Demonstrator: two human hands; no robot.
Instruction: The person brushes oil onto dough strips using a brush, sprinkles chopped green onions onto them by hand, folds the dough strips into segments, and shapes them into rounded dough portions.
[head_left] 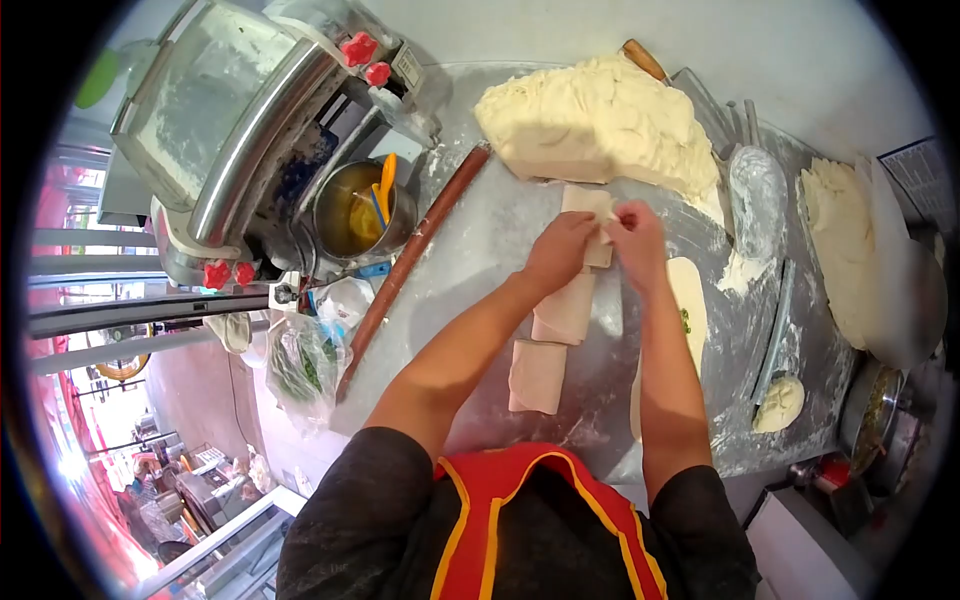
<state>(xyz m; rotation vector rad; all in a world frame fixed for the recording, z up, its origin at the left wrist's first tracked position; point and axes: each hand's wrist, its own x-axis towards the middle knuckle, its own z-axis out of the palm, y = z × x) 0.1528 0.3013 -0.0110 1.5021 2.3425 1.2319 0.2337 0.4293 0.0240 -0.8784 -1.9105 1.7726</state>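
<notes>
A folded piece of pale dough (580, 198) lies on the grey worktop, at the far end of a row. My left hand (563, 247) is closed at its left edge, fingers bent onto the dough. At its right edge, my right hand (637, 240) pinches the dough between thumb and fingers. Nearer to me are a second folded dough piece (566, 312) and a third folded dough piece (537, 377). Partly behind my right forearm lies a flat dough strip (688, 285) with some green filling on it.
A big dough mass (600, 120) sits at the back. On the left are a long rolling pin (410, 265), a pot of yellow liquid (350, 225) and a dough machine (240, 120). A floury scoop (757, 190) and another dough slab (835, 250) stand right.
</notes>
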